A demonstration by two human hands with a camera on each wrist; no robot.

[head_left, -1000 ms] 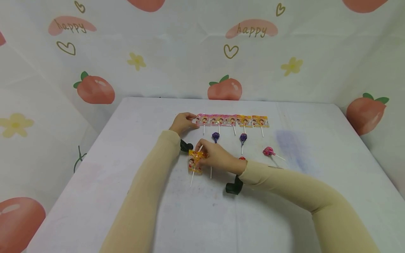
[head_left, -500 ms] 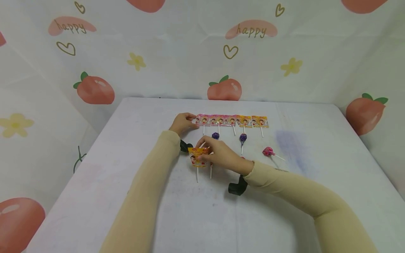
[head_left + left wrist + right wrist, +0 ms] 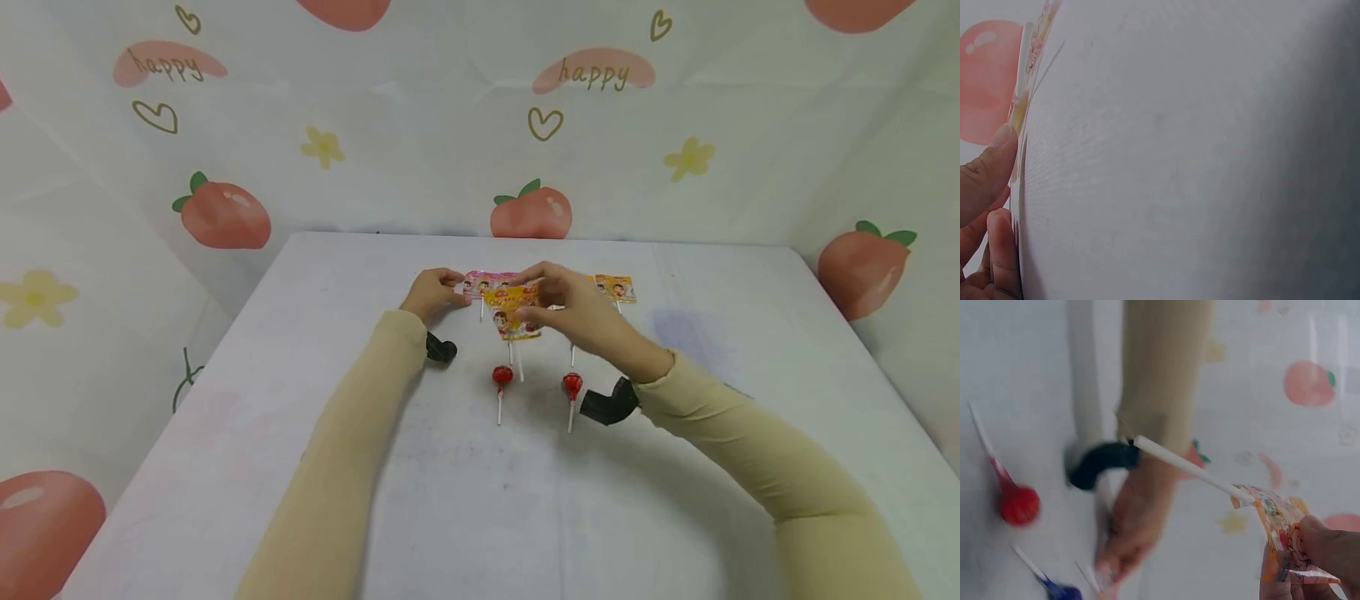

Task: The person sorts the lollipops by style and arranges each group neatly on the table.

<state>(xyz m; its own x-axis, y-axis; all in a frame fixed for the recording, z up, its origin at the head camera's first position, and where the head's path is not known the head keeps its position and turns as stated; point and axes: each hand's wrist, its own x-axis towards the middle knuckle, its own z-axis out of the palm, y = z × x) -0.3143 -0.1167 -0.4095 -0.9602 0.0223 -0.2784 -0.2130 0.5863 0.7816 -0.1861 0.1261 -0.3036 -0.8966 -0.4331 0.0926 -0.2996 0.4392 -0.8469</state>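
Note:
My right hand (image 3: 585, 308) pinches an orange-wrapped lollipop (image 3: 504, 321) by its flat wrapper, raised over the table with its stick pointing down in the head view. Close up in the right wrist view, the thumb lies on the orange wrapper (image 3: 1282, 528). At the left end of a row of wrapped lollipops, my left hand (image 3: 431, 292) rests on the table, thumb and fingers at either edge of a pink-wrapped lollipop (image 3: 476, 285). Another orange-wrapped lollipop (image 3: 620, 288) lies at the row's right end. My right hand and its lollipop cover the row's middle.
Two red round lollipops (image 3: 502, 375) lie nearer me, sticks toward me. A purple lollipop (image 3: 1063, 592) shows at the bottom of the right wrist view. Black wrist-camera mounts (image 3: 611, 402) jut from both sleeves. A printed cloth (image 3: 420, 125) hangs behind the white table (image 3: 465, 517).
My right hand has lifted the orange-wrapped lollipop and carried it away from me and to the right, toward the row. The red lollipops are uncovered. My left hand has stayed in place.

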